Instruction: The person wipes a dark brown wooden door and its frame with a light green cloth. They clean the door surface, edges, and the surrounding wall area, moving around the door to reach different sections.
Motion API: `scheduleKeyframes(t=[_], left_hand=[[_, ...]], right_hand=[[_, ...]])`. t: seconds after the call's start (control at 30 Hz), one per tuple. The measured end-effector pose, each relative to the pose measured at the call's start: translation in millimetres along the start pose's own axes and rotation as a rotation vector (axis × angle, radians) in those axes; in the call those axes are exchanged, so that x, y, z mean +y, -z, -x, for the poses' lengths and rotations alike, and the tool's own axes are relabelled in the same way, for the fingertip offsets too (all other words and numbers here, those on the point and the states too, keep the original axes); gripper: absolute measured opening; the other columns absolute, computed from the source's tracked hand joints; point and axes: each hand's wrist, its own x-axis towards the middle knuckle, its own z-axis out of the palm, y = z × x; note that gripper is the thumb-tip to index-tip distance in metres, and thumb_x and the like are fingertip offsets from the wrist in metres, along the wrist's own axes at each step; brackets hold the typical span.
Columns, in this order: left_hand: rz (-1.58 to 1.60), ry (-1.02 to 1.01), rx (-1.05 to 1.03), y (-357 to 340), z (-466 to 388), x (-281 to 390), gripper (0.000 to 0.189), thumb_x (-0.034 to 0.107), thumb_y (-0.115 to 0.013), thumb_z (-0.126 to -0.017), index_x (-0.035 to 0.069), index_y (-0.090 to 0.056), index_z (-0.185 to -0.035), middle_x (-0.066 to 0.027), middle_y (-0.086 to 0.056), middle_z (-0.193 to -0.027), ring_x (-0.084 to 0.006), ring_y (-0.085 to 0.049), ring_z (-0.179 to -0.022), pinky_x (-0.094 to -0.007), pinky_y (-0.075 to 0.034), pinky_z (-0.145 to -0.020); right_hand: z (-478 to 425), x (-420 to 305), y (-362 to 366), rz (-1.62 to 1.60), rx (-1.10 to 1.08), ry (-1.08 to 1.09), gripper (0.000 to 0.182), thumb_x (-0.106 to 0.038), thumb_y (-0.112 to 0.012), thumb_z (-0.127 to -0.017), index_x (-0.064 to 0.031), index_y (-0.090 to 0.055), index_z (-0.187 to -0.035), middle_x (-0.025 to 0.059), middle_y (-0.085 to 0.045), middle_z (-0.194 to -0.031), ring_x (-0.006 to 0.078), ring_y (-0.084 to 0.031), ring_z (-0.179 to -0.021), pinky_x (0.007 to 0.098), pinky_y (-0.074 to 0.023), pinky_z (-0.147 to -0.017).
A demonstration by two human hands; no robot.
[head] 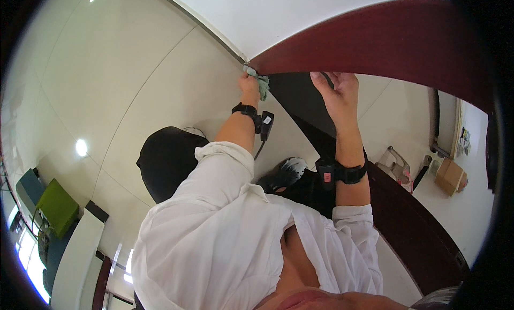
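My left hand is closed on a pale green cloth. It holds the cloth by the corner where a white wall meets a dark red wooden panel. Part of the cloth hangs out beside the fist. My right hand reaches up to the lower edge of the panel, thumb apart from the fingers. Its fingertips are partly hidden at that edge, so a grip cannot be made out. Each wrist wears a black strap with a small device, and a cable hangs from the left one.
Glossy beige floor tiles spread to the left. A dark wooden panel stands close by my right arm. Beyond it lie a cardboard box and a bag. A green chair and a white-topped table are at lower left.
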Motion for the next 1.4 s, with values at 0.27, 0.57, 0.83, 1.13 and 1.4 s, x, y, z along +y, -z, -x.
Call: scheduleKeyframes(t=[0.27, 0.57, 0.83, 1.13, 1.4], left_hand=[[-0.035, 0.108, -0.142, -9.5, 22.9, 27.5, 0.023, -0.006, -0.044, -0.074, -0.008, -0.057, -0.092, -0.0102, -0.057, -0.079, -0.0196, -0.055, -0.066, -0.0311, -0.046, -0.056], [-0.229, 0.155, -0.317, -2.2, 18.8, 24.6, 0.018, 0.005, -0.054, -0.071, -0.004, -0.061, -0.085, -0.0095, -0.059, -0.074, -0.021, -0.057, -0.063, -0.0321, -0.046, -0.058], [0.026, 0.585, -0.582, 5.2, 41.5, 46.1, 0.021, 0.012, -0.057, -0.075, 0.002, -0.059, -0.094, -0.0068, -0.062, -0.085, -0.0177, -0.06, -0.073, -0.0294, -0.049, -0.066], [-0.251, 0.519, -0.868, 6.6, 33.0, 16.1, 0.022, 0.007, -0.056, -0.076, 0.0, -0.057, -0.097, -0.0075, -0.061, -0.088, -0.017, -0.059, -0.077, -0.0287, -0.05, -0.068], [-0.365, 0.63, -0.911, -9.9, 33.5, 13.4, 0.025, 0.012, -0.052, -0.082, -0.001, -0.051, -0.104, -0.0089, -0.057, -0.096, -0.0178, -0.056, -0.086, -0.0315, -0.049, -0.072]], right_hand=[[-10.2, 8.3, 5.6, 0.006, 0.038, -0.035, 0.036, -0.015, -0.067, -0.073, -0.0006, -0.051, -0.102, 0.011, -0.058, -0.098, 0.0198, -0.055, -0.093, 0.0335, -0.0403, -0.086], [-4.5, 28.3, 26.8, 0.025, 0.016, -0.065, 0.039, -0.016, -0.068, -0.072, -0.0012, -0.049, -0.103, 0.0116, -0.058, -0.098, 0.0208, -0.056, -0.093, 0.0336, -0.0422, -0.085], [6.9, 42.4, 45.2, 0.073, 0.03, -0.072, 0.041, -0.016, -0.067, -0.072, -0.0004, -0.049, -0.105, 0.0114, -0.057, -0.1, 0.02, -0.055, -0.094, 0.0332, -0.0435, -0.084], [38.0, 129.6, -0.5, -0.036, -0.25, -0.753, 0.042, -0.022, -0.063, -0.078, 0.0012, -0.049, -0.111, 0.0063, -0.057, -0.094, 0.0149, -0.054, -0.085, 0.0256, -0.0432, -0.076], [54.3, 195.0, -16.7, -0.324, -0.183, -0.82, 0.039, -0.011, -0.061, -0.076, 0.0024, -0.049, -0.11, 0.0112, -0.056, -0.097, 0.0184, -0.056, -0.083, 0.0305, -0.0469, -0.067]])
